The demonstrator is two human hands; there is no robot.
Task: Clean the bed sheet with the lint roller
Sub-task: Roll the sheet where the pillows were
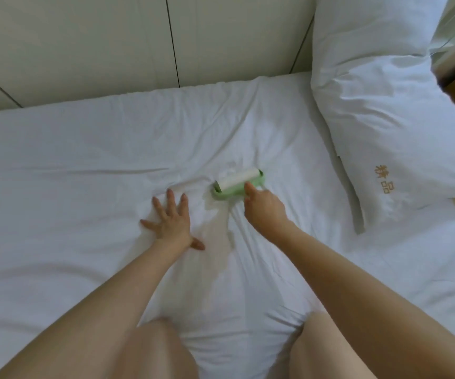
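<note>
A white, creased bed sheet (pixel 84 170) covers the bed, with a plump white pillow (pixel 379 110) at the right. The left hand (pixel 170 221) lies flat on the sheet, fingers spread wide, holding nothing. The right hand (pixel 264 207) is closed around the handle of the lint roller (pixel 237 183), a white cylinder in a pale green frame, resting on the sheet just beyond both hands.

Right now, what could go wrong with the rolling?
The white bed sheet is already creased around the green lint roller; pushing onward may bunch it, since the flat left hand pins only one side. The right hand could also drive it into the white pillow.
</note>
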